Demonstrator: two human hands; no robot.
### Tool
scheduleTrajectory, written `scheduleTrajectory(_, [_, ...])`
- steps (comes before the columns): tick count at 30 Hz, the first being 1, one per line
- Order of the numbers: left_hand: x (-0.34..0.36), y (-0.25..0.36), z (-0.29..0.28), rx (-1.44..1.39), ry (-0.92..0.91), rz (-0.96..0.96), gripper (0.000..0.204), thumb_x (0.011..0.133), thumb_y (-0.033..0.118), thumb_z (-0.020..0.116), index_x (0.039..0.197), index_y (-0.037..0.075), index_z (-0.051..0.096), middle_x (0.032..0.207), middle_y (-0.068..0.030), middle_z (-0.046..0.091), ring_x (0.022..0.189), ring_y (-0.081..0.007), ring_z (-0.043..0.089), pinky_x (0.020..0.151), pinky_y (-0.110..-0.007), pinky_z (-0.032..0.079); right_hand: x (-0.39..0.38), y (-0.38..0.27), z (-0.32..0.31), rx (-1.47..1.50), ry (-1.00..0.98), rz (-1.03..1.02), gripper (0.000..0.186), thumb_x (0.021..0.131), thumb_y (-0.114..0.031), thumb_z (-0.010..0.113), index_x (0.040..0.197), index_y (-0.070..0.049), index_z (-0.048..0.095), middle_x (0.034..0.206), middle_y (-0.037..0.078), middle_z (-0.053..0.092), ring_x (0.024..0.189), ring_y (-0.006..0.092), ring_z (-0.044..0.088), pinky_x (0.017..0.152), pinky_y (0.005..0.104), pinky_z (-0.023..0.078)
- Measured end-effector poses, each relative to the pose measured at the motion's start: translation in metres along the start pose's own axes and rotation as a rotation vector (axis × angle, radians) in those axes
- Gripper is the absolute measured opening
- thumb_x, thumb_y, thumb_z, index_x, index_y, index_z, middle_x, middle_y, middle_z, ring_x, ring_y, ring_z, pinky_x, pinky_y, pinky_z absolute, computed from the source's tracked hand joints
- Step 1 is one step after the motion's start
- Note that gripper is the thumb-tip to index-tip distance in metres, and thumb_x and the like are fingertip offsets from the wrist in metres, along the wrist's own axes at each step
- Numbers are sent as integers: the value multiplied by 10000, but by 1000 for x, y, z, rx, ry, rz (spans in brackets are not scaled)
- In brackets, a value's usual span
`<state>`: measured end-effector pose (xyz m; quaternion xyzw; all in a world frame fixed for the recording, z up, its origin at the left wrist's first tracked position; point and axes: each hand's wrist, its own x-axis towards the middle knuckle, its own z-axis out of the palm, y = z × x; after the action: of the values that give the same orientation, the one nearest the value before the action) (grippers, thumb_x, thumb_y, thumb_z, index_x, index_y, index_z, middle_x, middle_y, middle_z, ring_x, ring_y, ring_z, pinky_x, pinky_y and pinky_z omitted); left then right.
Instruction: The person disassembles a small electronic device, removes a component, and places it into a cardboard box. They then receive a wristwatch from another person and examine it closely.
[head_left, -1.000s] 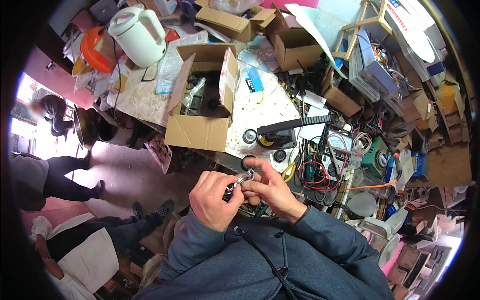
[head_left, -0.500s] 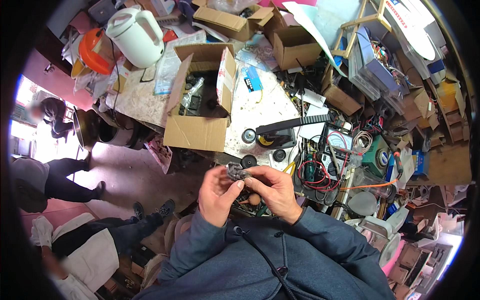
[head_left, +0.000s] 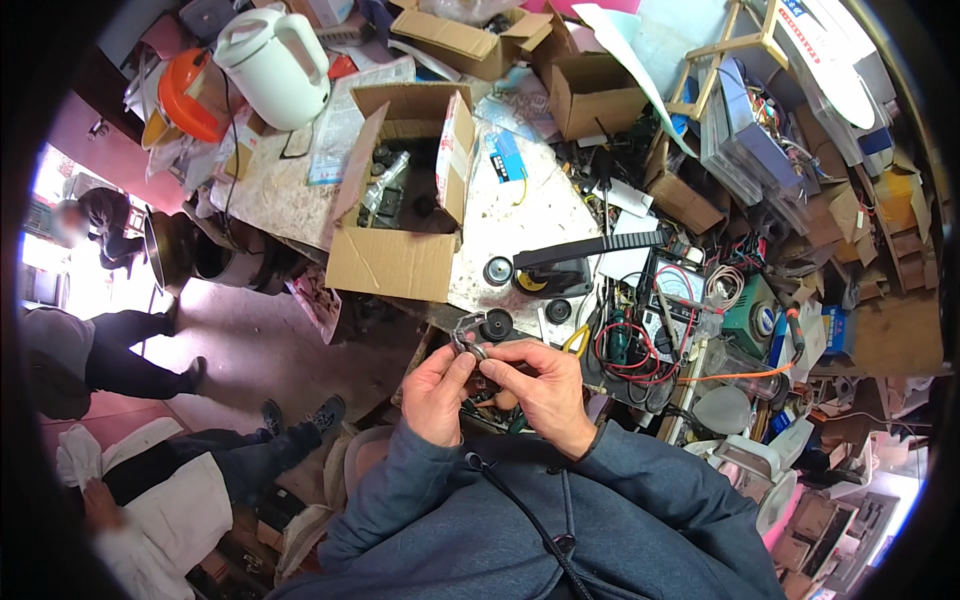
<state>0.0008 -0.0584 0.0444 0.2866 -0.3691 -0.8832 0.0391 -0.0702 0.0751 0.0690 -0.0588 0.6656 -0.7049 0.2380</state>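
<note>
My left hand (head_left: 434, 396) and my right hand (head_left: 548, 392) meet in front of my chest at the bench's near edge. Between their fingertips is a small grey-black mechanical part (head_left: 464, 336), with what looks like a thin bracket sticking up from it; its exact kind is too small to make out. The left fingers are closed on it, and the right thumb and fingers pinch its right side. Just beyond the part lies a black wheel (head_left: 496, 324). Farther back are a second round black piece (head_left: 498, 270), a smaller one (head_left: 558, 311) and a long black ribbed strip (head_left: 588, 248).
An open cardboard box (head_left: 392, 265) with dark parts stands left of centre, a white kettle (head_left: 270, 75) behind it. To the right lie a multimeter (head_left: 672, 325) with red leads, yellow-handled pliers (head_left: 576, 341) and a green device (head_left: 748, 325). People stand on the floor at left.
The part has turned in my fingers, and its thin bracket now sticks up. My right hand has shifted slightly down and left along it.
</note>
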Motion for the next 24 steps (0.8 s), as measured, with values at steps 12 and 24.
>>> scheduleTrajectory(12, [0, 2, -3, 133, -40, 92, 267, 1017, 90, 637, 1256, -30, 639, 1097, -74, 722, 945, -126, 669, 836, -272, 549, -2, -6, 1, -70, -13, 28, 100, 939, -63, 747, 989, 18, 716, 809, 24, 712, 647, 34, 610, 538, 197, 480])
scheduleTrajectory(24, [-4, 9, 4, 222, -39, 159, 287, 996, 37, 651, 1259, -72, 617, 1101, -108, 728, 967, -142, 689, 916, -272, 537, 0, -7, 0, -57, -5, 104, 100, 919, -52, 743, 951, 34, 705, 788, 30, 712, 695, 48, 638, 593, 213, 506])
